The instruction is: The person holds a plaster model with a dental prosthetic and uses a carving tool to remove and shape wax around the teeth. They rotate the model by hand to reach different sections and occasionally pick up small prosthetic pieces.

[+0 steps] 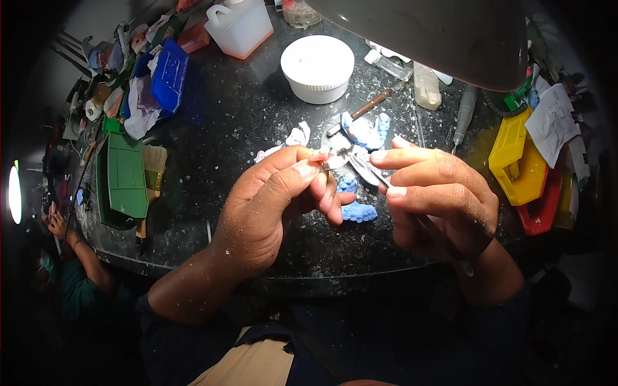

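Note:
My left hand [270, 199] is closed, pinching a small pink and whitish piece [322, 157] between thumb and forefinger; its exact kind is hard to make out. Close beside it, my right hand [444, 193] grips a slim metal hand tool [365, 170] with a broad silvery tip. The tool's tip points toward the small piece; whether they touch is unclear. Its handle runs back under my right palm. Below the tip lies a blue dental cast [359, 212] showing tooth shapes, partly behind my left fingers. Another blue and white dental cast [367, 133] sits just beyond my hands.
Beyond the casts stand a white lidded tub [317, 69] and a translucent jug [239, 29]. A lamp shade [438, 38] overhangs the far right. Green [122, 183], blue [170, 77] and yellow bins [515, 161] line the sides. A brush [153, 170] and handpiece [465, 119] lie there. Another person's hand [56, 223] shows far left.

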A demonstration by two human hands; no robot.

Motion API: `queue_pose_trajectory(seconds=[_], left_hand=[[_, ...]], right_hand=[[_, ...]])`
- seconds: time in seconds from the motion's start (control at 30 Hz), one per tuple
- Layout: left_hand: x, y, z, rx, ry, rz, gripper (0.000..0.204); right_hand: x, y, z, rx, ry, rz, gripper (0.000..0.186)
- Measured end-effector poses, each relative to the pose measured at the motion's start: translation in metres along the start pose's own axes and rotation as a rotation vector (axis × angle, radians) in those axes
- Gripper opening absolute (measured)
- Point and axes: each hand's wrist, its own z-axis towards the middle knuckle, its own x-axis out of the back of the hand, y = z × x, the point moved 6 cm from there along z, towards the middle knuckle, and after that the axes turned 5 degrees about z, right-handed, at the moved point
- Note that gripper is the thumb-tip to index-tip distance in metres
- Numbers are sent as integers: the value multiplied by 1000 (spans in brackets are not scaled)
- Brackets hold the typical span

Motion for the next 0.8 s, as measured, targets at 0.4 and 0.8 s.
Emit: queue_pose_trajectory(seconds=[0.4,0.8], left_hand=[[-3,3,0,-22,-28,11,28],[-1,0,0,-39,-32,10,28]], right_hand=[[4,1,-1,-63,18,58,18],[1,16,-10,-186,178,324,28]])
